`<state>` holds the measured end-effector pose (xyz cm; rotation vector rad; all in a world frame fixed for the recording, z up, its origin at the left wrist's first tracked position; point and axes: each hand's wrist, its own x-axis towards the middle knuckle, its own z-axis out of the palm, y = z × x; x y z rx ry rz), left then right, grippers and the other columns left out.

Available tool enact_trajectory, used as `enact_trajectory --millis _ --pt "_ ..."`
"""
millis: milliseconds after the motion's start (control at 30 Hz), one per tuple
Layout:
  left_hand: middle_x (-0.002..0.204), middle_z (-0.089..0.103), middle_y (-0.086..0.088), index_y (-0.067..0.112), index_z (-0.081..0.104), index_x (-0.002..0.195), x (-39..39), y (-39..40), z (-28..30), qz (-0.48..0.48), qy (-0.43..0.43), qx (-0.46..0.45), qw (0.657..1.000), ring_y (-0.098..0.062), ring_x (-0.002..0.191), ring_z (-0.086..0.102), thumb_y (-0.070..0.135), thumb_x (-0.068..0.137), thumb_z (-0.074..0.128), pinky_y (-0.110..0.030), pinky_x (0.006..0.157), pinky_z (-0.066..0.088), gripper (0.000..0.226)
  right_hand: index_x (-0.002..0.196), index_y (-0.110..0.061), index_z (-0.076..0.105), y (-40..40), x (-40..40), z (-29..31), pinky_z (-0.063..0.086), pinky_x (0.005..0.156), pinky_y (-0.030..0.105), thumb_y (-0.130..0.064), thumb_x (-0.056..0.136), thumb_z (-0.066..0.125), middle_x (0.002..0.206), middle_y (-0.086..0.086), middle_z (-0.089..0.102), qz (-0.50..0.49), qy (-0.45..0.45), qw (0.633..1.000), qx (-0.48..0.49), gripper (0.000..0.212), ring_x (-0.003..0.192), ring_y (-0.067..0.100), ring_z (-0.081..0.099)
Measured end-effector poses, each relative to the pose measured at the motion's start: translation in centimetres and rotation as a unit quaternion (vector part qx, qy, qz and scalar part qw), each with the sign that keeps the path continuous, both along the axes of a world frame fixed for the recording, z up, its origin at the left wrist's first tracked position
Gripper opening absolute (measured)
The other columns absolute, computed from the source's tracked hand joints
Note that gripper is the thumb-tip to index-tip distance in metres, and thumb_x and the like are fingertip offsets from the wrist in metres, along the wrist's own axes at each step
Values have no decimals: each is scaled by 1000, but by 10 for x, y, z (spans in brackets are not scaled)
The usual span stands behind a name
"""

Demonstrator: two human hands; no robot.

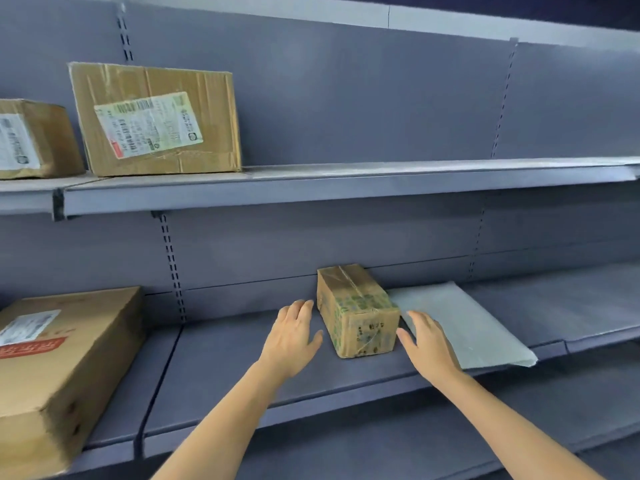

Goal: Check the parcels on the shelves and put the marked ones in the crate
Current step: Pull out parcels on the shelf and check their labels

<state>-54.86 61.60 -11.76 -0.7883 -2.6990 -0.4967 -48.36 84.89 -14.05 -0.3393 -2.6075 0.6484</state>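
Two bare hands frame one small taped parcel [357, 311] in the single head view: the left hand [292, 336] lies just beside its left face and the right hand [423, 339] just beside its right face, both with fingers straight and spread, neither one plainly touching or holding it. The parcel sits on the lower shelf [277, 368], about midway between the back panel and the front edge, with a flat grey mailer [460, 323] just beside it on the right, reaching the front edge. Its long axis runs front to back, slightly skewed, the short printed end facing the person and the taped end pointing toward the back panel. Three labelled boxes remain: a large one [156, 119] and a partly cropped one [33, 138] at the left end of the upper shelf [346, 188], and a long one [59, 362] at the left end of the lower shelf. No crate is in view, so progress cannot be gauged; judging by the hands, this parcel's check is only beginning.
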Motion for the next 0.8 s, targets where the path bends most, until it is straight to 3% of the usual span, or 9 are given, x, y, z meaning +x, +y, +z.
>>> enact_trajectory --millis 133,300,467,533,633,700,800 --pt "145 34 -8 7 28 141 -15 43 -4 30 -84 73 993 -28 132 30 28 95 44 -29 105 25 53 134 -4 40 21 -29 -4 36 99 30 -27 95 45 138 12 45 7 9 998 -54 45 127 26 41" --pt "139 41 -16 2 35 134 -49 90 -6 115 -241 243 933 -32 127 38 27 96 43 -32 97 33 46 137 -3 37 30 -73 -11 33 104 32 -29 96 43 142 13 42 -9 24 989 -148 49 131 26 39" --pt "133 46 -15 4 36 131 -76 112 -19 132 -293 274 907 -30 121 45 35 96 43 -32 93 37 47 138 -3 36 33 -108 -24 35 105 38 -33 94 46 141 15 43 -26 36 958 -283 55 130 28 41" --pt "129 52 -12 6 39 127 -78 117 -26 133 -322 299 888 -28 116 50 39 95 43 -31 88 41 46 134 -4 42 32 -116 -34 41 101 41 -38 92 48 133 15 52 -38 28 937 -345 54 121 30 49" --pt "123 57 -9 10 44 125 -78 119 -38 136 -350 357 855 -26 111 56 39 96 41 -30 86 44 41 112 -11 61 23 -121 -41 49 89 43 -43 88 52 107 10 65 -36 21 915 -401 41 100 27 59" --pt "116 59 -7 13 46 118 -77 114 -43 143 -359 398 832 -24 104 58 33 97 42 -31 83 46 29 104 -15 63 14 -118 -40 51 80 35 -38 88 55 96 4 67 -12 44 914 -403 30 95 23 62" --pt "101 63 -5 14 48 105 -75 95 -46 150 -383 477 776 -24 92 62 20 95 45 -39 84 52 12 103 -16 63 -3 -106 -35 43 59 11 -30 90 52 86 -5 65 28 74 937 -339 22 82 8 62"
